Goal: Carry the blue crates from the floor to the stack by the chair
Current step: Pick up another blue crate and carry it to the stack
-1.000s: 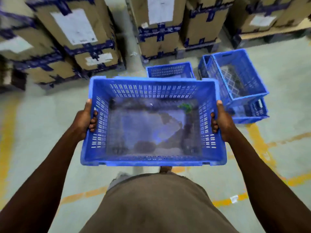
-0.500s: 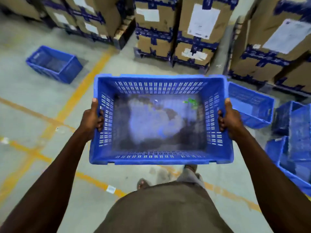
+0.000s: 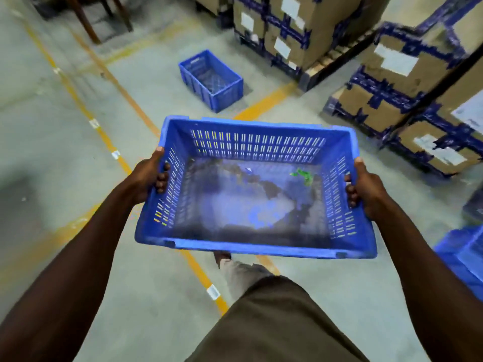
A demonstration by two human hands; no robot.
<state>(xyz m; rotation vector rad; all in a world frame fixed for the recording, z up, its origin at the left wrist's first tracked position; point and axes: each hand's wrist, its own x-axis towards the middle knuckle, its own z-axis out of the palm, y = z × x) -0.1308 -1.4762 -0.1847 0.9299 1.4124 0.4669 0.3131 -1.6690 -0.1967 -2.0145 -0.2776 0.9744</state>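
I hold a blue slotted crate level in front of my waist. My left hand grips its left rim and my right hand grips its right rim. The crate's dusty floor holds only a small green scrap. A second blue crate stands alone on the floor ahead. More blue crates show at the right edge. Dark wooden chair legs stand at the top left.
Pallets of taped cardboard boxes line the far side and the right. Yellow floor lines cross the grey concrete. My leg and foot show below the crate.
The view has swung left while I carry the crate. The crates on the right have slid to the frame edge, the lone floor crate has moved toward the centre, and chair legs have come into view.
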